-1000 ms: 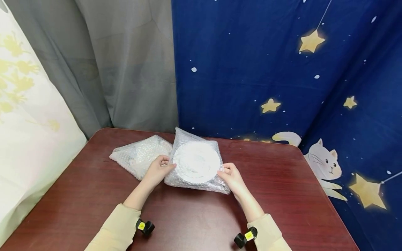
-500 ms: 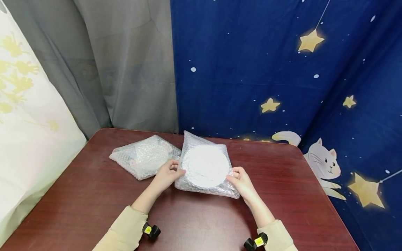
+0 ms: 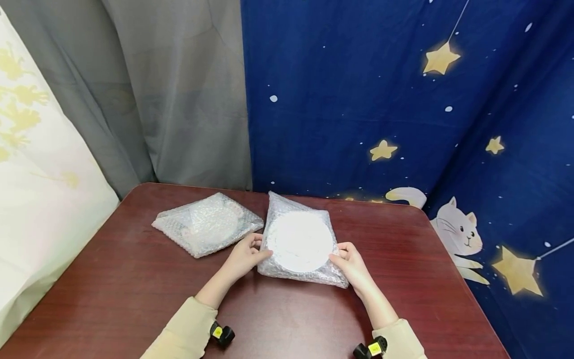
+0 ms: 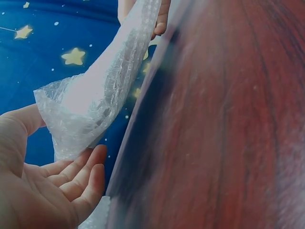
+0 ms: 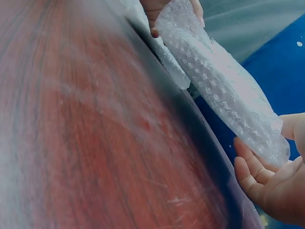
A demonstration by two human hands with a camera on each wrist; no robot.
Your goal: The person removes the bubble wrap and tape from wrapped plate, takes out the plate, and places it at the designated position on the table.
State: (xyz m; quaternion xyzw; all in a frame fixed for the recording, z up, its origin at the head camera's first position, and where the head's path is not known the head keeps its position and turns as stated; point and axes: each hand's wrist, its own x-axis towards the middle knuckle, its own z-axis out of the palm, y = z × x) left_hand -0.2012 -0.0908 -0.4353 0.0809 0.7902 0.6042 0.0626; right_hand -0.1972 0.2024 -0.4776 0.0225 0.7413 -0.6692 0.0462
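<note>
A round white plate-like disc in bubble wrap (image 3: 301, 242) is held between both hands over the middle of the table. My left hand (image 3: 245, 257) pinches its left edge, thumb on top and fingers underneath. On the opposite edge my right hand (image 3: 353, 264) grips the wrap the same way. Both wrist views show the wrapped disc (image 4: 102, 81) raised off the tabletop and tilted. Glare washes out the disc's face. Just left of it, a second bubble-wrapped packet (image 3: 208, 224) lies on the table, its contents blurred by the wrap.
The dark red wooden table (image 3: 291, 319) has rounded far corners. Behind it hang a grey curtain (image 3: 193, 99) and a blue starry curtain (image 3: 336, 99). A pale patterned cloth (image 3: 45, 189) hangs along the left side.
Both hands have carried the wrapped disc to the right and slightly nearer, away from the second packet. That packet now shows more fully and stays where it lay.
</note>
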